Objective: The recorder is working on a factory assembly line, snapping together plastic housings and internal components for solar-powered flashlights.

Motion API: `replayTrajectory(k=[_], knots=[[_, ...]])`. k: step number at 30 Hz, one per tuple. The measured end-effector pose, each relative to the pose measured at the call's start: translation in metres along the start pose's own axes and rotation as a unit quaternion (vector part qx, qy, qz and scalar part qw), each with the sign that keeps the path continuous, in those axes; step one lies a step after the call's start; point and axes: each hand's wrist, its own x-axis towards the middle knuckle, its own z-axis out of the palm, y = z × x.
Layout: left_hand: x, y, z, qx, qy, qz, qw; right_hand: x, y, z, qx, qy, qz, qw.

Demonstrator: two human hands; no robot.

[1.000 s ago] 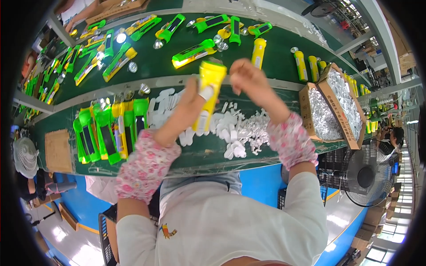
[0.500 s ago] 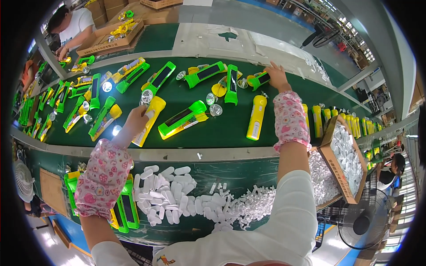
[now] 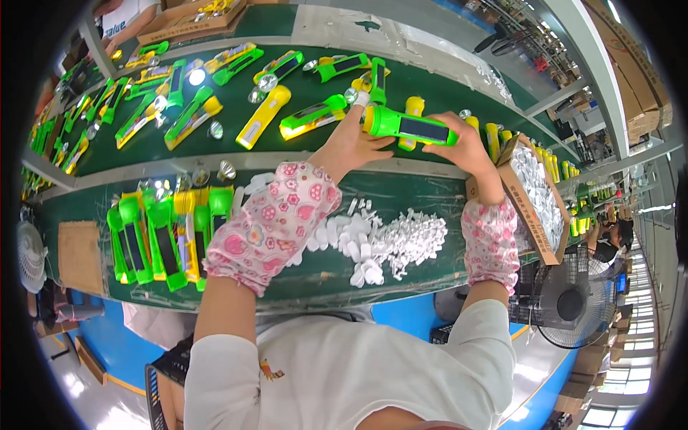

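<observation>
My right hand [image 3: 462,147] grips the tail end of a green flashlight [image 3: 419,129] with a dark panel, held level above the belt. Beside the flashlight's yellow head is my left hand [image 3: 347,147], its fingers spread and a white cover on one fingertip; whether it touches the head I cannot tell. Behind the held flashlight, a yellow flashlight [image 3: 414,107] stands on the green belt [image 3: 236,140]. Another yellow flashlight [image 3: 264,117] lies farther left, next to an opened green-and-yellow flashlight [image 3: 313,116] with its inside showing.
White plastic pieces [image 3: 408,240] lie heaped on the near bench. Several green flashlights [image 3: 166,244] are lined up at its left, near a brown board [image 3: 80,254]. A carton [image 3: 534,197] of white parts leans at right, above a black fan [image 3: 570,304]. Another person [image 3: 129,21] is at far left.
My left hand has left the yellow flashlight and moved right, its fingers now spread. My right hand has drawn a green flashlight nearer. The view has tilted down.
</observation>
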Motion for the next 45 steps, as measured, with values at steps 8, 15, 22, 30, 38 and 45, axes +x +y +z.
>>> replayTrajectory(k=[8,15,22,30,38,45], knots=[[-0.070,-0.026,-0.065,-0.124,-0.118,0.143,0.975,-0.065,-0.058,0.079,0.148,0.068,0.139,0.977],[-0.116,-0.060,-0.078,-0.140,-0.152,0.148,0.967,-0.051,-0.109,0.141,0.321,0.096,0.268,0.903],[-0.123,-0.030,-0.097,-0.035,0.014,0.276,0.960,-0.075,-0.088,0.130,0.065,0.016,0.114,0.991],[-0.112,-0.031,-0.092,-0.010,-0.057,0.276,0.960,-0.080,-0.109,0.209,-0.053,0.028,0.064,0.996],[-0.122,-0.044,-0.098,-0.001,-0.092,0.246,0.965,-0.072,-0.110,0.142,0.194,-0.045,0.142,0.970],[-0.135,-0.063,-0.076,0.053,-0.235,0.223,0.945,-0.018,-0.181,0.094,0.226,0.039,0.071,0.971]])
